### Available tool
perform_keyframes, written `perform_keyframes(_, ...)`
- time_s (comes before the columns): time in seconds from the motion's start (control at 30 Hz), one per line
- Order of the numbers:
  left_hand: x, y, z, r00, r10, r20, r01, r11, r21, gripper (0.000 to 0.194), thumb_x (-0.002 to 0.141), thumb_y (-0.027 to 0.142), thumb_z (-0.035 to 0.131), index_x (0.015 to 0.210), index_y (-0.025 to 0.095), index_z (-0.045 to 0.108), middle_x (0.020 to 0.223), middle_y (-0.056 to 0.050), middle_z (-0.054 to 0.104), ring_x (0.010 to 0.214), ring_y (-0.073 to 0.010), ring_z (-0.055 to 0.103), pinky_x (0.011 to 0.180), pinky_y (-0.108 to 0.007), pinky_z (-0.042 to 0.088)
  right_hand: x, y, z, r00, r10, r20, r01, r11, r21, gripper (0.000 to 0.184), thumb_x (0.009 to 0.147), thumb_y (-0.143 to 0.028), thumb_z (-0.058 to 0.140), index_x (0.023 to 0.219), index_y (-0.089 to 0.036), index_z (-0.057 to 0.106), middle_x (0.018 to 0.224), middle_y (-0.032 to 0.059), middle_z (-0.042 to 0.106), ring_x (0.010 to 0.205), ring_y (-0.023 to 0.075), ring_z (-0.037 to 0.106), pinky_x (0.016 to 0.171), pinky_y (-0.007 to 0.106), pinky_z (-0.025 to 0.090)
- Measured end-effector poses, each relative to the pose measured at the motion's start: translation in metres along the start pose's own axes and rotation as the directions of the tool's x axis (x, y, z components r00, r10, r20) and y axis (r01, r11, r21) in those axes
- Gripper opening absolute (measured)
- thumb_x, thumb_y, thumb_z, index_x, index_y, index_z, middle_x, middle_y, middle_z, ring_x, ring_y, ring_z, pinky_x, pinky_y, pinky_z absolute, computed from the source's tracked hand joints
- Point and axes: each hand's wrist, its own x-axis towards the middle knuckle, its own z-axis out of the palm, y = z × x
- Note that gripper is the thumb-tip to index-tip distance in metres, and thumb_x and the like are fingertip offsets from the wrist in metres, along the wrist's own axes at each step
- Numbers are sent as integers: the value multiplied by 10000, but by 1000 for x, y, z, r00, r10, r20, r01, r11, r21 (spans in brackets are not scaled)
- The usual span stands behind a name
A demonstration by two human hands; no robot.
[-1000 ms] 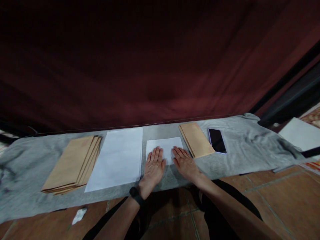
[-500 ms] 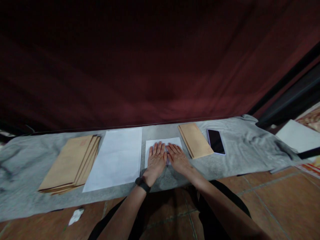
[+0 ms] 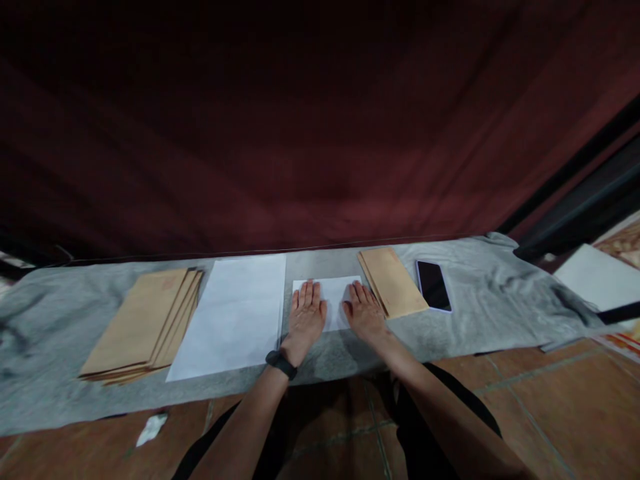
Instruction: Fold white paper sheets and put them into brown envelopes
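Note:
A small white sheet of paper (image 3: 334, 293), apparently folded, lies on the grey cloth between my two hands. My left hand (image 3: 307, 315) rests flat over its left end, fingers pointing away from me. On the right end lies my right hand (image 3: 365, 312), also flat, its fingertips near a pair of brown envelopes (image 3: 395, 283). Left of my hands is a stack of larger white sheets (image 3: 235, 313). Neither hand grips anything; the palms cover both ends of the small sheet.
A stack of brown envelopes (image 3: 137, 320) lies at the left. Right of the envelope pair is a phone (image 3: 433, 285) with a dark screen. The grey cloth (image 3: 490, 287) runs up to a dark red curtain (image 3: 320, 167). A crumpled white scrap (image 3: 151, 429) lies on the tiled floor.
My hands have slid apart across the small sheet, the left one leftward and the right one rightward. More of the paper's middle now shows between them.

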Motion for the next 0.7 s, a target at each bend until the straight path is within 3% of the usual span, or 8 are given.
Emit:
perform_keyframes(0.17,-2,-1,1,1000,-8,-15,8,1000,-2,587,999,329,302,1519,64,354,1595,-173,328,1499,-283,266,1223,-483,216,-1,3,-7,995,84,44,-84,996,-13,570,983,-301,415,1465,5,417,1486,247,475,1339,358,477,1105,479,363)
perform_keyframes(0.33,-3,-2,7,997,-15,-70,13,1000,-25,592,995,330,307,1536,91,325,1596,-167,327,1509,-272,240,1219,-503,218,0,6,-10,985,172,3,-172,984,36,588,961,-291,414,1476,-9,387,1307,282,595,1207,379,576,1020,494,431)
perform_keyframes(0.53,-4,-3,7,998,-18,-65,16,1000,-22,587,995,321,306,1526,75,338,1595,-169,330,1506,-272,247,1225,-491,206,5,12,-16,969,246,32,-248,968,43,457,949,-288,454,1337,-56,518,1136,217,682,1053,300,673,914,378,500)
perform_keyframes(0.7,-5,-2,5,998,-17,-64,15,999,-33,596,998,329,302,1518,39,339,1591,-201,320,1506,-284,245,1221,-496,216,1,14,-24,971,232,52,-232,973,-9,368,954,-321,498,1208,-74,597,1063,227,703,993,306,695,852,376,528)
